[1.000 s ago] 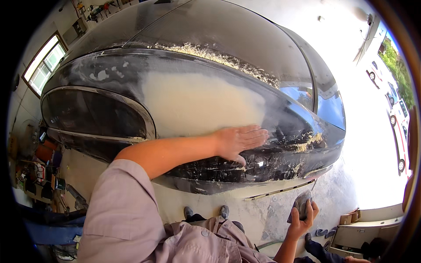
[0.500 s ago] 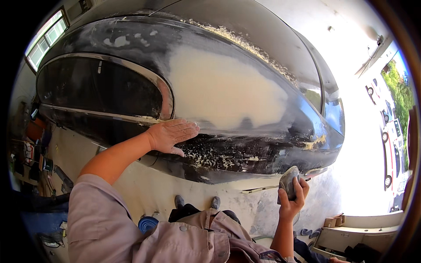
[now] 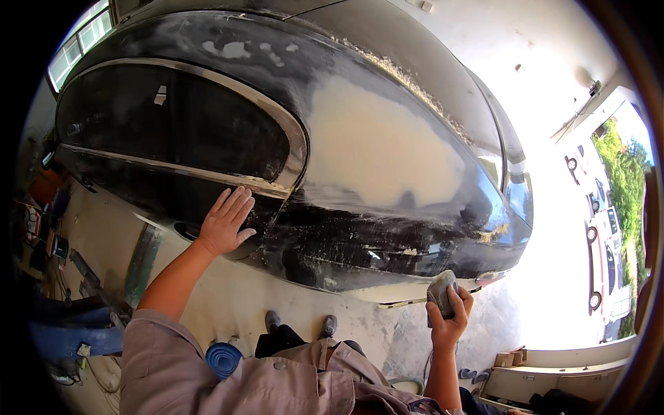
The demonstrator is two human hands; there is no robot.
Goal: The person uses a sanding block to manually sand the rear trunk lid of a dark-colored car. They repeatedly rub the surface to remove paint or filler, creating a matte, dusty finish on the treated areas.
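Observation:
My left hand (image 3: pixel 228 220) lies flat with fingers stretched out on the dark car door, just under the chrome window trim (image 3: pixel 200 173). Its fingertips reach up to the trim. In my right hand (image 3: pixel 453 317) is a dusty dark grey sanding block (image 3: pixel 440 296), gripped from below and held up near the car's lower rear edge. The car's black rear side panel (image 3: pixel 332 238) carries a large smooth patch of cream filler (image 3: pixel 384 149), with sanded grey edges around it. A few pale crumbs cling to the panel below the patch.
Along the roof seam runs a line of pale flaky residue (image 3: pixel 408 79). A blue round stool (image 3: pixel 223 360) stands on the floor near my feet. Tools and cables clutter the left side. At right are boxes (image 3: pixel 510 357) and a bright doorway with parked vehicles (image 3: pixel 593 266) outside.
My left hand has moved left, from the panel beside the window's rear corner onto the door. Fewer pale crumbs lie on the lower panel. My right hand keeps hold of the sanding block.

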